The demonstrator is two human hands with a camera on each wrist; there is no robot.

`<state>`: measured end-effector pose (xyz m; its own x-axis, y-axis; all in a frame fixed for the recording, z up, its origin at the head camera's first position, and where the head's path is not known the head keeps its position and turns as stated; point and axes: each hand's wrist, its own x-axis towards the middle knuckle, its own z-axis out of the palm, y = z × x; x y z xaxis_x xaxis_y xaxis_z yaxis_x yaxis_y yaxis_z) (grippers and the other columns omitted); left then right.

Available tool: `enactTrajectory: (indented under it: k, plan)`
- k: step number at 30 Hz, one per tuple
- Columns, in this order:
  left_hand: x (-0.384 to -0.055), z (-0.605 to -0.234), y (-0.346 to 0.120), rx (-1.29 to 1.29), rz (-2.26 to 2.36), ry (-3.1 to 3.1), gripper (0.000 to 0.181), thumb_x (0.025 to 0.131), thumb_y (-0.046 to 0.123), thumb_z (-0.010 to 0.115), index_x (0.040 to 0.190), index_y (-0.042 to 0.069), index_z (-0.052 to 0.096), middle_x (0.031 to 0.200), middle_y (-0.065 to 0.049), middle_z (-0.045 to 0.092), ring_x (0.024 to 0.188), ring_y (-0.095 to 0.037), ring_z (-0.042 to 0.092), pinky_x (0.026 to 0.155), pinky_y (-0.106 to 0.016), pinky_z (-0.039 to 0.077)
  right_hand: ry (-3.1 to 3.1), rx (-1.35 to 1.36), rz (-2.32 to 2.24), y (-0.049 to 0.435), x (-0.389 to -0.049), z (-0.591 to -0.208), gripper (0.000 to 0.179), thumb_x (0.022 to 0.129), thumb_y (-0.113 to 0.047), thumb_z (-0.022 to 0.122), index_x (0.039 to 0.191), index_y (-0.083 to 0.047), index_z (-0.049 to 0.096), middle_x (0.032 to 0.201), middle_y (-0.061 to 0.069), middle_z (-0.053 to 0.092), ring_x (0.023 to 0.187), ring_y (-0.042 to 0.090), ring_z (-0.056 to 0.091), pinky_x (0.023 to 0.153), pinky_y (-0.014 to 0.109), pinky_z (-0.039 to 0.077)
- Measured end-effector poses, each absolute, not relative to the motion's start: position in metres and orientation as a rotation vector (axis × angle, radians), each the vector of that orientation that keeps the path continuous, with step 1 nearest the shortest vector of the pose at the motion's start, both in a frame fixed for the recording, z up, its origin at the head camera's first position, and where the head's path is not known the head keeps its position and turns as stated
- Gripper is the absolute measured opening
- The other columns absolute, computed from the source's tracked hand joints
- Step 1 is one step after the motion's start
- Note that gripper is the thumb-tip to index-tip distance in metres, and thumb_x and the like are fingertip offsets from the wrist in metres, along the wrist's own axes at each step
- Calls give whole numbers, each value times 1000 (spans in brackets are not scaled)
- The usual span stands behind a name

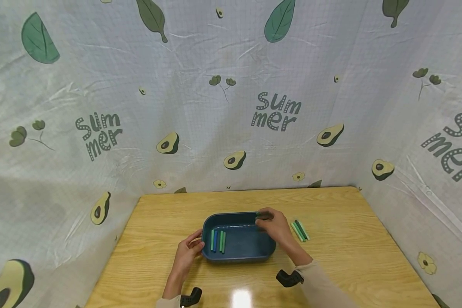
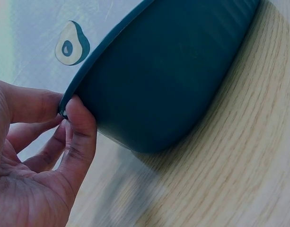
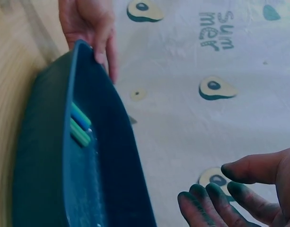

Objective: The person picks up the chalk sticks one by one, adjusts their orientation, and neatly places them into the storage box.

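Observation:
A dark blue plastic bin stands on the table. My left hand pinches its rim at the left end; in the left wrist view, thumb and fingers meet at the edge of the bin's outer wall. Several green chalk-like sticks and a blue stick lie side by side at the bin's left end. Over the far right corner is my right hand. In the right wrist view its dark green-stained fingers are parted from the thumb, and nothing shows between them.
Right of the bin, several light and dark green sticks lie together on the wooden table. A pale printed sheet hangs behind the table and along both sides. Each wrist wears a black camera mount.

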<state>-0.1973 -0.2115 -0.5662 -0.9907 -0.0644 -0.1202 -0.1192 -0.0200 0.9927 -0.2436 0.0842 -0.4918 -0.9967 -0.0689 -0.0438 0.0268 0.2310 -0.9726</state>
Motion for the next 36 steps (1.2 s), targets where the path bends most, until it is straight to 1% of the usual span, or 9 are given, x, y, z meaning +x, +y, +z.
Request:
enactTrajectory:
  k: [4,10,15,19,25,27,31,32,36]
  plan:
    - [-198,-567,-212,-205,2206,2177,48,96,-1,56,144,0,47,138,-22,48,97,-9,59,71,-23,53,2441,-46,-1878,94,-242,-488,33,88,-7,70,120,-4,65,108,15,67,89,22,70,76,40,58]
    - [-197,-566,-211,-210,2217,2172,48,96,-1,57,143,0,48,137,-22,48,98,-11,60,70,-23,52,2518,-63,-1809,112,-239,-486,37,88,-10,71,124,-4,63,115,16,68,99,27,70,79,39,57]
    - [-197,-566,-211,-201,2211,2186,48,96,-1,56,143,-1,48,136,-23,48,99,-14,60,71,-24,53,2610,-82,-1764,127,-237,-488,35,88,-12,71,122,-6,64,113,15,70,99,28,70,82,39,57]
    - [-198,-567,-211,-195,2204,2204,47,96,-2,56,142,-1,49,135,-23,49,100,-15,61,71,-24,53,2685,-70,-1750,140,-237,-493,34,88,-13,72,121,-7,65,112,14,71,99,28,71,81,36,57]
    - [-198,-570,-213,-187,2210,2203,47,95,-2,57,141,-2,50,134,-25,49,101,-18,62,71,-24,53,2811,-34,-1691,160,-236,-501,34,90,-15,71,123,-7,64,113,15,70,101,32,69,75,31,56]
    - [-198,-570,-213,-184,2211,2203,47,95,-1,58,141,-2,50,134,-25,49,101,-18,62,71,-24,54,2862,-24,-1666,165,-236,-502,34,91,-15,70,123,-6,64,114,17,70,101,34,69,76,33,57]
    - [-198,-569,-213,-201,2215,2195,47,95,-1,59,141,0,51,134,-24,50,98,-14,61,71,-24,53,2924,19,-1655,174,-238,-503,35,92,-16,68,125,-5,62,116,19,69,104,35,68,80,40,57]
    - [-199,-569,-213,-191,2208,2205,47,95,0,58,141,-1,50,134,-25,49,98,-14,61,71,-24,53,2925,35,-1665,176,-239,-503,36,92,-16,68,126,-5,62,117,19,69,104,36,68,81,41,57]
    - [-199,-569,-213,-197,2198,2211,47,95,1,59,141,-1,50,133,-23,50,99,-15,61,71,-24,53,2929,122,-1668,184,-240,-506,36,93,-16,67,126,-5,62,116,19,70,105,34,69,82,40,57]
